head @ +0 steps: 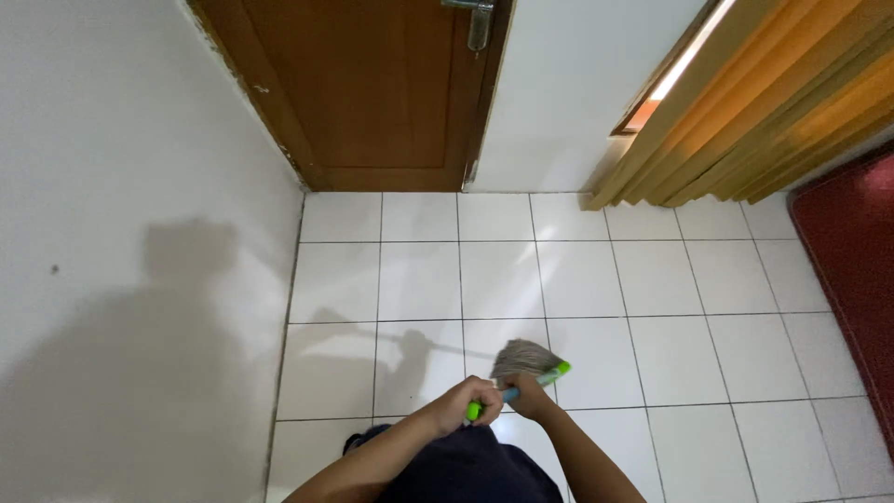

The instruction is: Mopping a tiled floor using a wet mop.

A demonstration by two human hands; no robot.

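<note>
You are gripping the mop handle (507,393) with both hands, left hand (473,402) curled over the green end and right hand (527,395) wrapped just beside it; the grey mop head (524,357) is hovering over the white tiled floor (652,354), so it is risking a swing into the wall (140,279) or smearing the red mat (852,261)

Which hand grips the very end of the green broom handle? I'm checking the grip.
The left hand wraps the bright green plastic broom handle at its end; the right hand sits nearer the grey bristles.
</note>
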